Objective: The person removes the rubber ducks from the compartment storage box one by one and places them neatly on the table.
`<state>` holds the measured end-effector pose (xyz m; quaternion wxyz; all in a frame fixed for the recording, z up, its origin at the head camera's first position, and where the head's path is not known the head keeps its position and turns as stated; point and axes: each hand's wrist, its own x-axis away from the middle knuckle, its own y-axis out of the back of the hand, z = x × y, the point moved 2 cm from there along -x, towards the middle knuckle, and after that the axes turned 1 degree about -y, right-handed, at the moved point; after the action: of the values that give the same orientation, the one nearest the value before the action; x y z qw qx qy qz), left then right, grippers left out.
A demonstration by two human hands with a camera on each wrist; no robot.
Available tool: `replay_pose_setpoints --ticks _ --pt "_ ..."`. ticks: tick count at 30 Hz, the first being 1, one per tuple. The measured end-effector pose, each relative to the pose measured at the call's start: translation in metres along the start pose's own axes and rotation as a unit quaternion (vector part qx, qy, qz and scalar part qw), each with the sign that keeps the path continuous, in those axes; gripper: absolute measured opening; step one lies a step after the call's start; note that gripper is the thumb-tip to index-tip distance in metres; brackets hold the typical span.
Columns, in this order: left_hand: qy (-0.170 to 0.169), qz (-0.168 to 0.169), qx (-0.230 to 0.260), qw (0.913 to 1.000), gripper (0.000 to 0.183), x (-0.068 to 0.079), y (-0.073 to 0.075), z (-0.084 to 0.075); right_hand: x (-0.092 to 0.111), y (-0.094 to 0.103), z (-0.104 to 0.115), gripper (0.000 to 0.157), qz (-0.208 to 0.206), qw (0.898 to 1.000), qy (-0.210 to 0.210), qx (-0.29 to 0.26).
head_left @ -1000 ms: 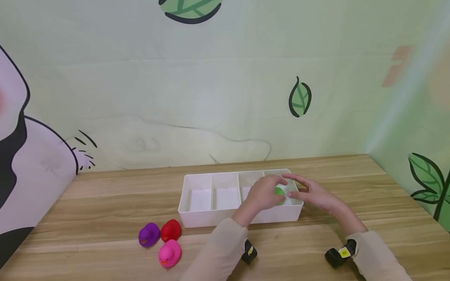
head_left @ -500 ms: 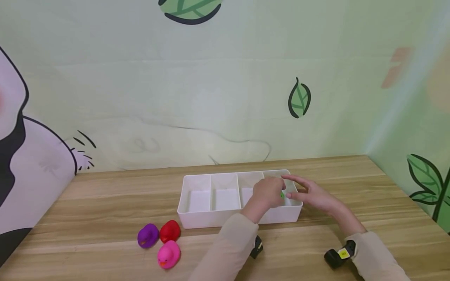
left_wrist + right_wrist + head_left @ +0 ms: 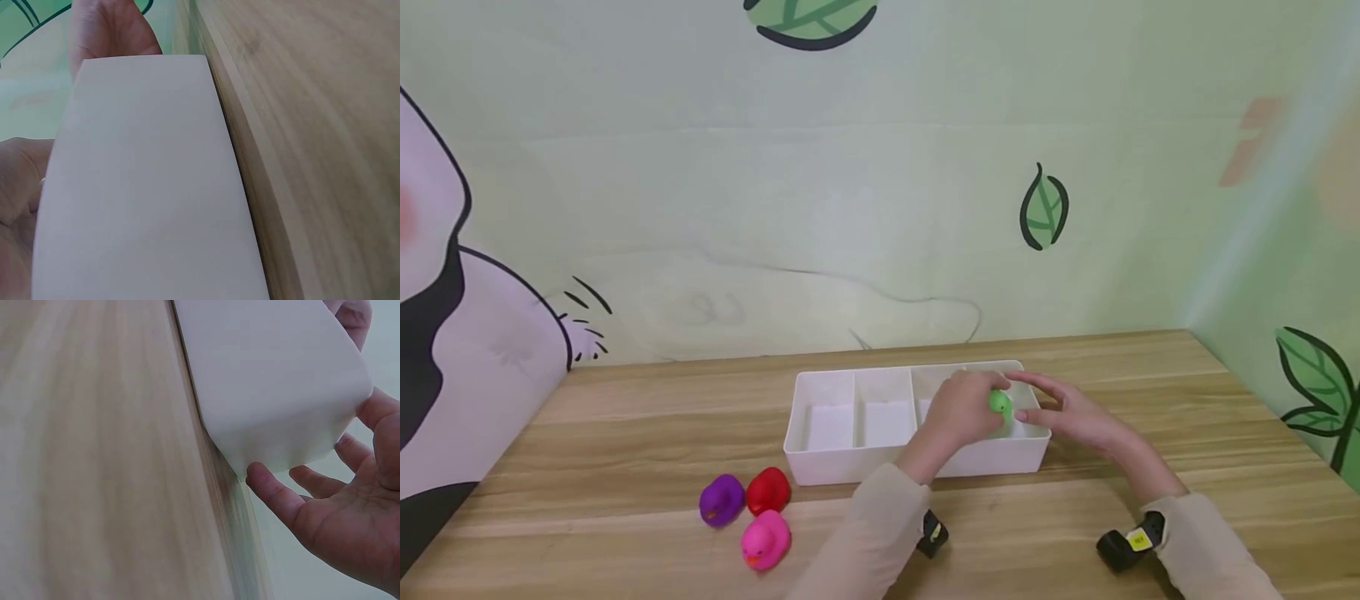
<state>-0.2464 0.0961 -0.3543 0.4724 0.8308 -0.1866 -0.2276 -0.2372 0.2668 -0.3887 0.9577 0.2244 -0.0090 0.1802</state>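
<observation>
In the head view my left hand [image 3: 964, 408] reaches into the right end compartment of a white divided box [image 3: 865, 463], holding a green toy duck [image 3: 999, 402]. The duck's small head shows past the fingers; its lower body is mostly hidden. At the box's right end is my right hand [image 3: 1078, 417], its thumb over the rim. The right wrist view shows the fingers of that right hand [image 3: 340, 512] against the outer end wall of the box [image 3: 281, 369]. From the left wrist, the box's long side [image 3: 144, 175] covers most of the work.
On the wooden table [image 3: 625, 433], left of the box, lie a purple duck [image 3: 722, 501], a red duck [image 3: 768, 492] and a pink duck [image 3: 766, 540], close together. A wall painted with leaves [image 3: 865, 208] rises behind the table.
My left hand turned over the right compartment, nearly hiding the green duck half a second ago, then turned back; the duck's head now shows. The right hand stays at the box's end.
</observation>
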Motion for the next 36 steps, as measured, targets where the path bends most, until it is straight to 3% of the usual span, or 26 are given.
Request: replay_pose_setpoints --ticks 8,17,22,28,36 --pt "-0.042 -0.062 0.066 0.9950 0.036 0.008 0.005 0.001 0.000 0.002 -0.002 0.063 0.000 1.000 0.005 0.000" --pt "-0.055 -0.103 0.117 0.9862 0.034 0.028 0.026 -0.005 0.001 0.002 -0.001 0.064 0.000 1.000 0.001 0.006" --pt "-0.065 -0.105 0.124 0.9846 0.035 0.040 0.036 -0.004 0.002 0.002 -0.001 0.062 -0.001 1.000 0.003 0.003" --pt "-0.065 -0.109 0.146 0.9812 0.035 0.059 0.052 0.003 0.001 0.001 0.000 0.061 -0.008 1.000 0.008 0.020" --pt "-0.074 -0.161 0.164 0.9705 0.038 0.084 0.076 0.019 0.002 0.000 0.004 0.064 -0.007 1.000 0.000 0.016"
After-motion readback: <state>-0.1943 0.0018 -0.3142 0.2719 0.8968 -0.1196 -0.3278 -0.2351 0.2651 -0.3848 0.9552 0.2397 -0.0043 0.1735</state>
